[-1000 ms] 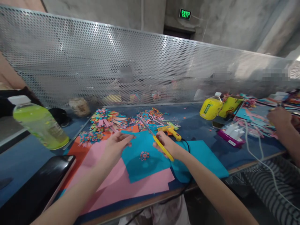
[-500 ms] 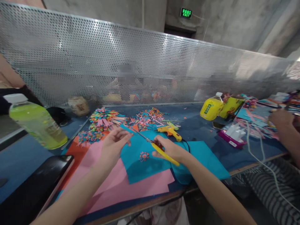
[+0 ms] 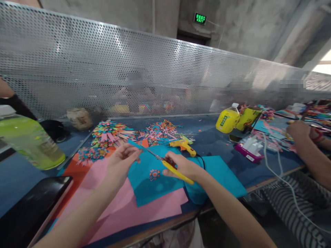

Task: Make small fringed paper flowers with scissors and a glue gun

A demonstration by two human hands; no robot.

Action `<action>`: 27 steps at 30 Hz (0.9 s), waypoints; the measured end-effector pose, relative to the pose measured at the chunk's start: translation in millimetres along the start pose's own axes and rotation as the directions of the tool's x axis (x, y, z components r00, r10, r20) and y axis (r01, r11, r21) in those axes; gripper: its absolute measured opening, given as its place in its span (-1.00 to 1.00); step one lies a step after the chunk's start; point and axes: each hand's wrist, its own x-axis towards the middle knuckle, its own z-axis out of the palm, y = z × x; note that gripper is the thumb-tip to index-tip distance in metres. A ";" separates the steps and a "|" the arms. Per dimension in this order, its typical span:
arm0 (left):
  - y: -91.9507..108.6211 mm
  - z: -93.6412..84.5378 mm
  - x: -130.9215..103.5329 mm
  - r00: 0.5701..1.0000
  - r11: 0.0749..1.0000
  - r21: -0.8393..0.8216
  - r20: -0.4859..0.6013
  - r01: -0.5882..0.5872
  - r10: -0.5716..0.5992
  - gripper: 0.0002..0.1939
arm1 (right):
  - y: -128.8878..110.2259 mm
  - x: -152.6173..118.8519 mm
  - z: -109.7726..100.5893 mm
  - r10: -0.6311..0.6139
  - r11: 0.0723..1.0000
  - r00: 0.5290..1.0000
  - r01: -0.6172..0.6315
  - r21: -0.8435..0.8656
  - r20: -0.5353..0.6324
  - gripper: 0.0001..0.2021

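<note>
My left hand pinches a narrow blue strip of craft felt or paper between thumb and fingers. A pair of yellow-handled scissors is gripped in my right hand, its blades pointing at the strip near my left fingertips. Whether the blades touch the strip I cannot tell. Below the scissors, a small pink, orange and blue flower lies on a blue sheet. Under that spread pink sheets and an orange sheet. Another blue piece lies to the right.
A yellow glue gun lies beyond my right hand. Fringed flowers and loose strips are piled at the back. Left are a bottle and a black phone-like object. A perforated metal screen stands behind. A co-worker's hand is at right.
The camera view has turned slightly right, so everything sits a little further left. Both hands keep nearly the same pose, with the strip and scissors still held.
</note>
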 end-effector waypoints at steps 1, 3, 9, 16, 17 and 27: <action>0.0 0.2 0.2 1.000 1.000 -0.002 -0.006 0.002 -0.002 -0.67 | 0.7 -0.2 -0.1 -0.003 1.000 1.000 0.003 0.006 0.004 -0.60; -0.4 0.0 1.0 1.000 1.000 -0.008 -0.024 -0.001 0.001 -0.66 | 2.8 -0.4 0.1 -0.006 1.000 1.000 0.006 0.013 0.008 -0.60; -3.1 -2.8 3.4 0.999 1.000 0.013 -0.033 -0.026 0.027 -0.68 | 5.5 -0.2 1.7 -0.010 1.000 1.000 0.010 -0.007 0.007 -0.63; -4.0 -1.8 1.4 0.999 1.000 -0.009 -0.031 0.005 -0.005 -0.68 | 3.6 -0.9 0.8 -0.016 1.000 1.000 0.016 -0.001 0.007 -0.62; -4.4 -2.2 1.5 1.000 1.000 -0.007 -0.024 0.003 -0.003 -0.69 | 3.8 -0.9 0.8 -0.018 1.000 1.000 0.018 -0.003 0.007 -0.62; -10.2 -6.1 4.6 1.000 1.000 -0.006 0.009 -0.006 0.006 -0.75 | 5.6 -0.1 1.7 -0.020 1.000 1.000 0.020 0.015 0.015 -0.63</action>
